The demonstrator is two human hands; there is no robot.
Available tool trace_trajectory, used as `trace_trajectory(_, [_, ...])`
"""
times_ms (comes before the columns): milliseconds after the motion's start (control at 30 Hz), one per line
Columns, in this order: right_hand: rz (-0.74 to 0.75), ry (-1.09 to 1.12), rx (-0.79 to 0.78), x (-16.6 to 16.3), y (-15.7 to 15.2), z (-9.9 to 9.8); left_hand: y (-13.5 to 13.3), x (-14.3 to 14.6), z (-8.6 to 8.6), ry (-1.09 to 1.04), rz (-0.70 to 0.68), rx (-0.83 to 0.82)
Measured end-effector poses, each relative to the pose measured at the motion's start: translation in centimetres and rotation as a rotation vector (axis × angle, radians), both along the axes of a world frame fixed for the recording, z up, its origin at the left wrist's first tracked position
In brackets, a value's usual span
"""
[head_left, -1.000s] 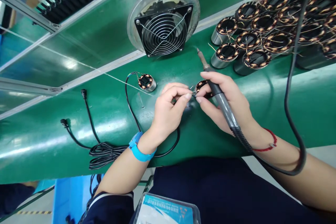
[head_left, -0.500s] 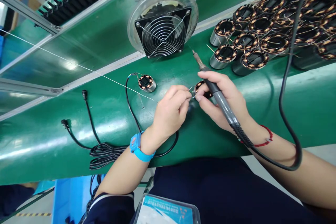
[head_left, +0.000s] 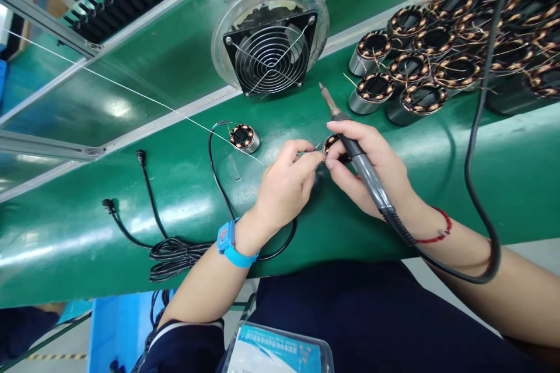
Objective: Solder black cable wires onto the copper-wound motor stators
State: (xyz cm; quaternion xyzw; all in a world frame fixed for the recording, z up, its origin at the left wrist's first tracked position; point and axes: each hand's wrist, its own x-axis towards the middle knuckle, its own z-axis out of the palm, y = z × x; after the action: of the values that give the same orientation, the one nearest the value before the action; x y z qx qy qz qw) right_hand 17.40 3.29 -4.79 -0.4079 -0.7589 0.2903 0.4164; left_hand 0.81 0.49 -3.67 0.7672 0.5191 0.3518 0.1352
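My left hand point(head_left: 286, 180) is closed in a pinch, its fingertips against the near side of a small motor stator point(head_left: 330, 143) with copper windings. A thin wire end point(head_left: 317, 147) shows at the pinch; the fingers hide most of it. In my right hand point(head_left: 371, 169) is a soldering iron point(head_left: 365, 169), its bare tip pointing up and away from the stator. The thumb and index finger of this hand also reach the stator and partly cover it. Left of the hands, a second stator point(head_left: 244, 137) stands with a black cable point(head_left: 214, 172) joined to it by thin wires.
Many wound stators point(head_left: 420, 99) crowd the back right. A round fan with a wire guard point(head_left: 271, 64) hangs over the bench point(head_left: 184, 186). A thin white strand point(head_left: 175, 112) slants toward my left hand. Bundled black cables point(head_left: 177, 256) lie at left; the iron's cord point(head_left: 470, 145) loops at right.
My left fingertips have moved slightly right, closer against the stator. The white strand has shifted and now passes across the second stator. The iron stays nearly where it was.
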Motion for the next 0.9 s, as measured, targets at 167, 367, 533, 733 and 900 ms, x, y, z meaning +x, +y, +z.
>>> trace_trajectory(167, [0.012,-0.011,-0.018,-0.1,0.1,-0.1,0.0,0.0,0.0,0.054,0.009,0.085])
trace_trajectory(367, [0.149,-0.075,-0.003,1.8,0.8,0.4,0.3,-0.2,0.0,-0.080,0.057,-0.008])
trace_trajectory(533, [0.212,-0.120,0.113,2.4,1.5,0.2,0.4,-0.1,0.2,-0.209,0.124,-0.159])
trace_trajectory(733, [0.035,-0.149,0.052,0.1,2.0,0.3,0.7,-0.1,0.4,-0.283,0.212,-0.317])
trace_trajectory(900, [0.054,-0.223,0.105,0.1,1.7,0.3,0.7,0.0,0.4,-0.320,0.226,-0.342])
